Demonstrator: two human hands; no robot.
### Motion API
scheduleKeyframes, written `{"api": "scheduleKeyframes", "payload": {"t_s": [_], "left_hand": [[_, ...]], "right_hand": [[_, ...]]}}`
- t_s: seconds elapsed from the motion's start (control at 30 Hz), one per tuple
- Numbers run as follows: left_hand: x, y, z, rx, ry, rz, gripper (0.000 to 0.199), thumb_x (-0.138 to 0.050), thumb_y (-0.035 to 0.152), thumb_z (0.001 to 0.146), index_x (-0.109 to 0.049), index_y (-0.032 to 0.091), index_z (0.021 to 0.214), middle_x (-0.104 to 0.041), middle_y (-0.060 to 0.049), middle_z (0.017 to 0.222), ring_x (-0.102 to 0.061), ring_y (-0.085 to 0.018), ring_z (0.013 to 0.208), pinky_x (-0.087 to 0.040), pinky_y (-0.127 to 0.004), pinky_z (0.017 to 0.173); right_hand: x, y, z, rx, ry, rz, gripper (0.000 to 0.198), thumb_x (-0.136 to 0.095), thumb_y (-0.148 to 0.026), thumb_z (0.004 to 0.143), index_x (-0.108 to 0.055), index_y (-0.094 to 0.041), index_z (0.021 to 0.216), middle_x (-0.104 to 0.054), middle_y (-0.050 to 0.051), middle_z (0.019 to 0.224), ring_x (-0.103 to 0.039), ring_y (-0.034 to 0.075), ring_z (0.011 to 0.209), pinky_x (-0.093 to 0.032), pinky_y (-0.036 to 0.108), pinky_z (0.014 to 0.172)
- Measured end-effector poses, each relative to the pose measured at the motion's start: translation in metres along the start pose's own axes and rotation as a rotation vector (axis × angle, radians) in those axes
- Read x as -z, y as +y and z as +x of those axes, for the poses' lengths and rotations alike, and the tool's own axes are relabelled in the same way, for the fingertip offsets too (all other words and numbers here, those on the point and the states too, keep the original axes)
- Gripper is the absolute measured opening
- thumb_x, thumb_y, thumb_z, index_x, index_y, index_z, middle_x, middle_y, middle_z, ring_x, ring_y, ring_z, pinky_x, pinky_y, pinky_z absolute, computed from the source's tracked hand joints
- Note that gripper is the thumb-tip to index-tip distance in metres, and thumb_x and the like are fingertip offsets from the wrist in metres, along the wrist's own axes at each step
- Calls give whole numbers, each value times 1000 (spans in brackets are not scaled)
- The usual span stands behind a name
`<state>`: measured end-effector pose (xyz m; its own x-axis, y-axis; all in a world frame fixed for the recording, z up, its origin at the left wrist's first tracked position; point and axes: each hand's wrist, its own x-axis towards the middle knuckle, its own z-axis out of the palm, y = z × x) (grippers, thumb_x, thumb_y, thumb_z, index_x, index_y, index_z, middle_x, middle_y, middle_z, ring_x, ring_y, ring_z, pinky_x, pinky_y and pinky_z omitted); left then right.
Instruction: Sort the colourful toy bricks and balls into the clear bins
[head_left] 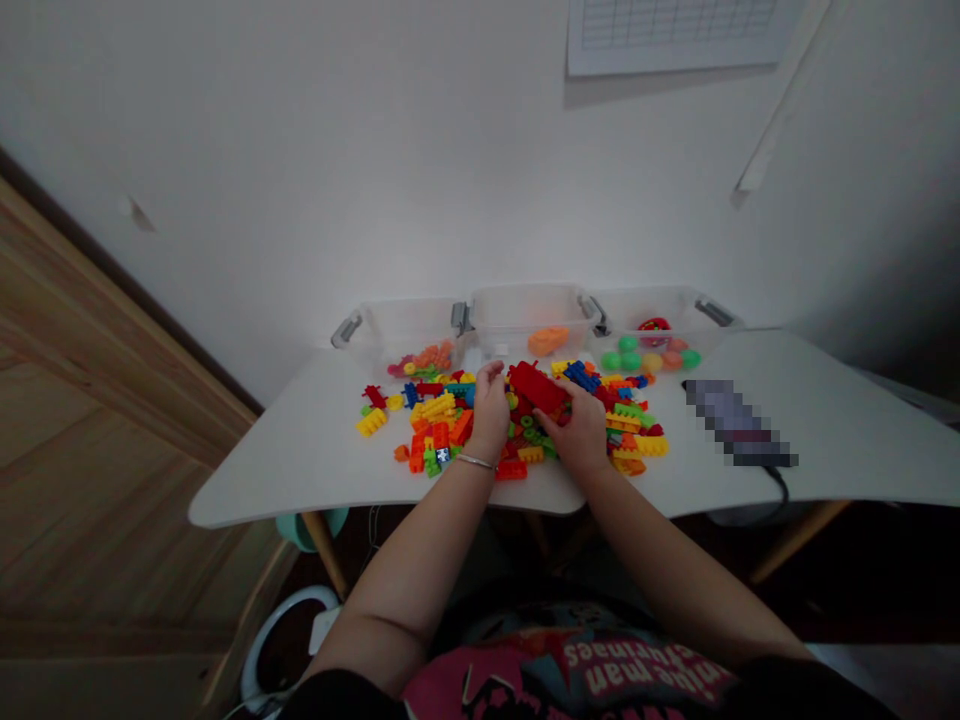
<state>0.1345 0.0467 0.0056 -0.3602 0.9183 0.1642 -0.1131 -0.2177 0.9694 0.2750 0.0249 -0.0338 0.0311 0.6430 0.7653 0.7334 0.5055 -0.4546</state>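
My right hand grips a long red building block, thumb on the near side and fingers at its right end. To the left of that block, my left hand stands on edge, its fingers loosely bent and partly turned from view; I see nothing held in it. Both hands are over a spread pile of plastic blocks in red, yellow, orange, green and blue. Yellow blocks lie left of my left hand, and a red block rests below it. Small green rings show between the hands.
Three clear bins stand against the wall: the left bin with small pieces, the middle bin with an orange piece, the right bin with coloured balls. A pixelated device with a cable lies on the white table.
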Motion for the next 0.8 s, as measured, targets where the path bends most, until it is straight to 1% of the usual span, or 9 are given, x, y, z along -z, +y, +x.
{"api": "scheduleKeyframes", "payload": {"t_s": [0.13, 0.27, 0.33, 0.43, 0.53, 0.6, 0.63, 0.7, 0.8], "left_hand": [[2, 5, 4, -47, -49, 11, 25, -46, 14, 87, -58, 22, 108, -62, -6, 124, -56, -15, 121, -37, -33, 111], [11, 21, 4, -128, -125, 45, 34, -52, 15, 86, -58, 22, 118, -60, -7, 132, -55, -17, 123, -38, -36, 112], [20, 30, 2, -149, -182, 93, 35, -57, 16, 84, -60, 23, 118, -62, -7, 128, -58, -19, 120, -41, -37, 109], [34, 41, -3, -151, -256, 200, 29, -63, 17, 80, -68, 22, 109, -69, -7, 113, -63, -21, 110, -45, -39, 105], [47, 43, -7, -136, -267, 287, 23, -68, 19, 77, -72, 22, 100, -71, -4, 91, -66, -20, 89, -52, -37, 92], [53, 41, -7, -86, -240, 292, 21, -71, 20, 75, -72, 21, 96, -68, -2, 78, -64, -17, 70, -57, -32, 73], [55, 40, -7, -48, -219, 273, 19, -71, 21, 74, -72, 20, 94, -67, -1, 74, -61, -15, 62, -56, -29, 63], [59, 39, -5, 25, -178, 187, 14, -70, 21, 74, -68, 19, 88, -65, 0, 71, -60, -13, 57, -52, -24, 51], [65, 42, -2, 75, -116, 19, 12, -68, 19, 74, -62, 19, 84, -66, 0, 77, -64, -13, 64, -54, -22, 53]], "right_hand": [[0, 0, -1, -22, 34, -10, 52, -60, -59, 83, -56, -20, 118, -67, 14, 108, -62, 31, 99, -45, 49, 90], [3, 1, -2, -3, 32, 32, 54, -59, -62, 83, -55, -22, 120, -66, 13, 110, -60, 31, 101, -43, 50, 95], [5, 1, -2, 18, 0, 68, 54, -57, -60, 85, -53, -22, 123, -65, 13, 115, -59, 31, 105, -42, 52, 97], [8, 0, -2, 63, -65, 133, 54, -54, -56, 88, -48, -21, 129, -61, 15, 124, -58, 31, 112, -43, 52, 99], [11, -3, -1, 125, -106, 169, 53, -55, -50, 90, -46, -20, 133, -59, 16, 130, -56, 31, 117, -44, 52, 100], [12, -7, -1, 147, -118, 179, 54, -57, -45, 89, -45, -21, 135, -59, 15, 131, -56, 30, 119, -45, 52, 101], [13, -8, -2, 145, -127, 180, 54, -58, -43, 89, -45, -21, 136, -60, 15, 131, -56, 30, 119, -45, 52, 101], [15, -11, -3, 129, -144, 168, 56, -60, -40, 87, -44, -21, 138, -60, 14, 131, -56, 30, 120, -45, 52, 102], [18, -12, -7, 137, -166, 139, 57, -62, -40, 86, -46, -21, 136, -60, 14, 129, -56, 31, 120, -45, 53, 102]]}}
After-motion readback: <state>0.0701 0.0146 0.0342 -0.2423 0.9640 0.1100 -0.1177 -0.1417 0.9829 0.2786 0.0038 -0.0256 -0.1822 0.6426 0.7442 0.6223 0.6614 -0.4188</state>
